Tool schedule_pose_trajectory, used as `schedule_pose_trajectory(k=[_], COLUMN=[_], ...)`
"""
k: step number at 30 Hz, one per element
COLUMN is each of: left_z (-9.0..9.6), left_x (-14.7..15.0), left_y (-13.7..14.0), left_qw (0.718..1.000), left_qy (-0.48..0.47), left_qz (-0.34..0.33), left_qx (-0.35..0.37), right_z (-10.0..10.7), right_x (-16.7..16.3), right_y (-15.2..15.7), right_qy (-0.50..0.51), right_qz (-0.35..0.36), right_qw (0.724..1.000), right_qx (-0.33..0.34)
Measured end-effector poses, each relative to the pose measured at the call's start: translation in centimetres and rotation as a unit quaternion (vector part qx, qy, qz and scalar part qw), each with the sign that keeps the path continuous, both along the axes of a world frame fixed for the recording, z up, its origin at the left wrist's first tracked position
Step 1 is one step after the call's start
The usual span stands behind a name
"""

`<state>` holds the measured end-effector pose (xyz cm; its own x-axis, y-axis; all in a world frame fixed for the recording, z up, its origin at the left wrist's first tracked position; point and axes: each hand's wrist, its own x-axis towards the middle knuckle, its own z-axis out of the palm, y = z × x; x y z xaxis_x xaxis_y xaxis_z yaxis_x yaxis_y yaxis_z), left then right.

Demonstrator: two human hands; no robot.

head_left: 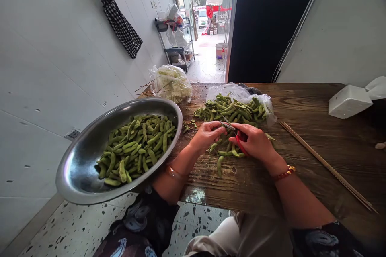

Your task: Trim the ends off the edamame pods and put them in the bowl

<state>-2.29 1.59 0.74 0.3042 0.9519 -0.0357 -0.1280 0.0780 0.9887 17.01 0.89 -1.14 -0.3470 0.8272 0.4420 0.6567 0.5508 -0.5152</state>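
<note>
My right hand point(255, 141) grips red-handled scissors point(240, 145), whose blades point left towards my other hand. The fingers of my left hand point(208, 134) are pinched together at the blade tips, around what looks like a green edamame pod, mostly hidden by the fingers and blades. Under and just in front of both hands lie loose edamame pods point(232, 150) on the wooden table point(211, 186). Behind them is a heap of pods point(232, 108) spilling from a clear plastic bag point(227, 89). To my left, a large steel basin point(80, 160) holds many pods point(135, 146).
A bag of pale cauliflower-like vegetable point(173, 82) stands behind the basin. Thin wooden sticks point(325, 162) lie across the table's right side, with a white tissue box point(350, 101) farther back. Beyond the table are a shelf cart point(177, 50) and an open doorway.
</note>
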Motion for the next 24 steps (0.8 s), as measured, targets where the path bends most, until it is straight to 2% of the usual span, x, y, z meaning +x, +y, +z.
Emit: schedule_pose_trajectory(k=[11, 19, 24], left_z=[-0.60, -0.46, -0.95], left_x=[0.99, 0.64, 0.38], left_y=[-0.56, -0.41, 0.14], left_qw=[0.999, 0.997, 0.992], left_qy=[0.007, 0.053, 0.069], left_qz=[0.011, 0.023, 0.044], left_qx=[0.039, 0.048, 0.097], right_z=[-0.39, -0.84, -0.65], right_x=[-0.07, 0.19, 0.12], right_y=[0.05, 0.11, 0.06], right_qy=[0.010, -0.008, -0.026], right_qz=[0.038, 0.015, 0.015], right_qw=[0.999, 1.000, 1.000], right_qx=[-0.001, 0.002, -0.008])
